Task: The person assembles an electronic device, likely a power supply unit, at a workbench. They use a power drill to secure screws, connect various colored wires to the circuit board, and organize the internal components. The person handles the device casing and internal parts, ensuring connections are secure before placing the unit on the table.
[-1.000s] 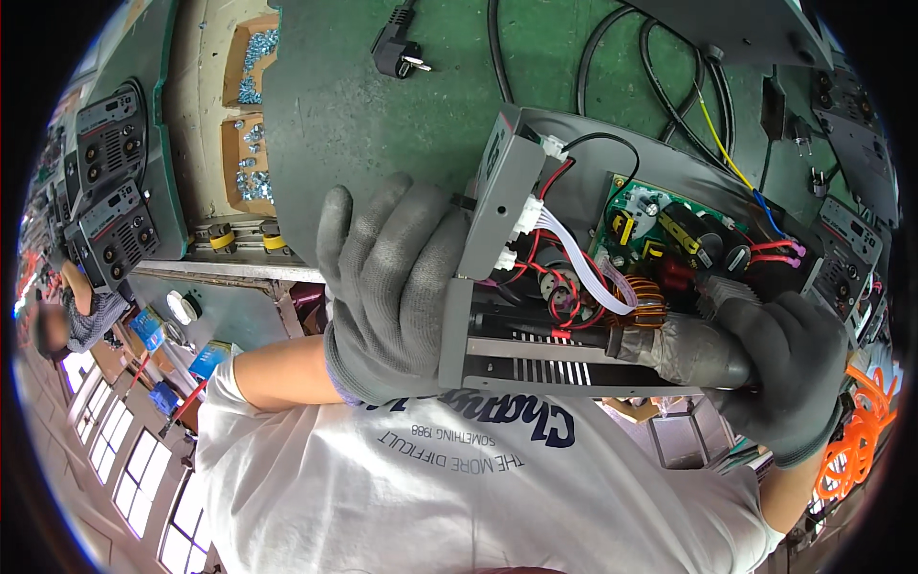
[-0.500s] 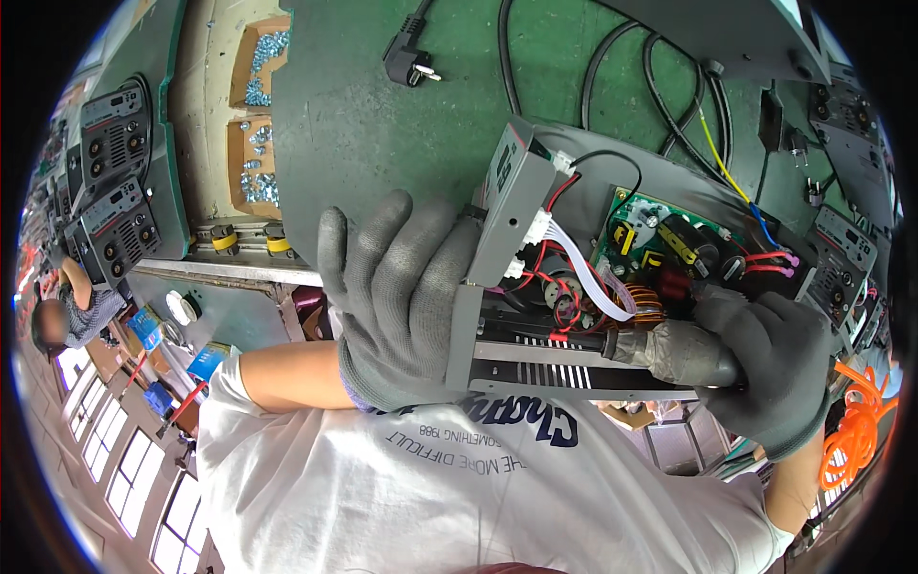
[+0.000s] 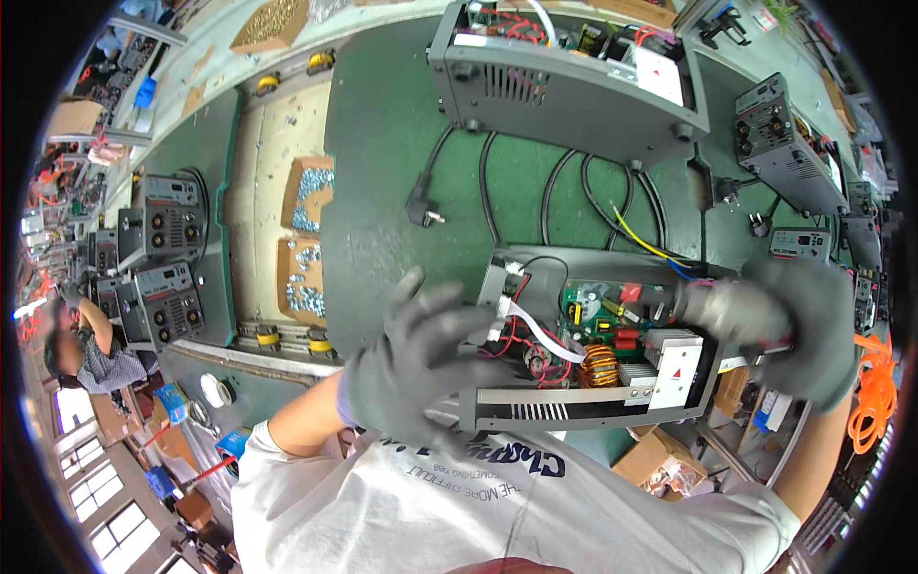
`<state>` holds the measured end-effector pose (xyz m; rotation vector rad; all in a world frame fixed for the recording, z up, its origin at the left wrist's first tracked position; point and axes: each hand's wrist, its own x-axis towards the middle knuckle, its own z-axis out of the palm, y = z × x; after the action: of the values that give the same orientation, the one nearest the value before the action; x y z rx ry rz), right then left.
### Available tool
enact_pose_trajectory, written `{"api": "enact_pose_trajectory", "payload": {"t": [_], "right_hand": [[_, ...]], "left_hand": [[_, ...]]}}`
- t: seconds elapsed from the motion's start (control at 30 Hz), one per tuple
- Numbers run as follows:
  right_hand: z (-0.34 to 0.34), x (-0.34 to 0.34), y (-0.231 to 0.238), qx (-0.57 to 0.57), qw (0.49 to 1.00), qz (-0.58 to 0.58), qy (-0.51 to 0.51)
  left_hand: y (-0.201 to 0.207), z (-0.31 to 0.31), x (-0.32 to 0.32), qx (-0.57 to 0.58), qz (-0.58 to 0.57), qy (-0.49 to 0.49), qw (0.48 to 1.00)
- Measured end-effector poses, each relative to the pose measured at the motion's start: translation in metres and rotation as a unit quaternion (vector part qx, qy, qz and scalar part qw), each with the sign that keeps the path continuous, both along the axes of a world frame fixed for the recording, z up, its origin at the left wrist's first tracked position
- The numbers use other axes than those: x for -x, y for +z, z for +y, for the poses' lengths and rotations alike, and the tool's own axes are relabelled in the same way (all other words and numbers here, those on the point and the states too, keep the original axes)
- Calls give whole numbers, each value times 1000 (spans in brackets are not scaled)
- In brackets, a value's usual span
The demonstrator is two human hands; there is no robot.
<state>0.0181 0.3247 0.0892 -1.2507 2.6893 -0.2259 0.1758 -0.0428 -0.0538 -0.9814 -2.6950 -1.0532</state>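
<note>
An open grey metal machine case [image 3: 574, 421] lies in front of me. Inside are a green circuit board [image 3: 595, 304], a white ribbon cable [image 3: 547, 337], a copper-wound coil [image 3: 601, 365] and a finned heat sink [image 3: 675, 371]. My left hand [image 3: 411, 359], in a grey glove, has its fingers spread beside the case's left end panel [image 3: 491, 287]; motion blurs it. My gloved right hand [image 3: 811, 330], also blurred, grips a power screwdriver [image 3: 722, 308] over the right end of the case. Its tip points left above the board.
Another open machine [image 3: 574, 96] stands at the bench's far side, with black cables and a plug [image 3: 421, 206] nearby. Cardboard boxes of screws [image 3: 304, 277] sit to the left. Finished-looking machines [image 3: 163, 306] stand far left. An orange coiled hose [image 3: 872, 392] hangs right. A person works far left.
My left hand has come off the end panel and spread open. My right hand has carried the screwdriver from the case's near side to its right end. The view now takes in more bench.
</note>
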Motion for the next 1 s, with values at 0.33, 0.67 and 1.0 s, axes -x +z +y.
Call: {"api": "enact_pose_trajectory", "payload": {"t": [0.33, 0.67, 1.0], "right_hand": [[-53, 106, -24, 106, 977, 71, -169], [-50, 105, -40, 56, 992, 46, -100], [-87, 77, -49, -2, 998, 51, -45]], "left_hand": [[-18, -58, 257, -129, -37, 395, 909], [-26, -38, 232, -142, 24, 272, 951], [-66, -29, 182, -237, 137, 249, 929]]}}
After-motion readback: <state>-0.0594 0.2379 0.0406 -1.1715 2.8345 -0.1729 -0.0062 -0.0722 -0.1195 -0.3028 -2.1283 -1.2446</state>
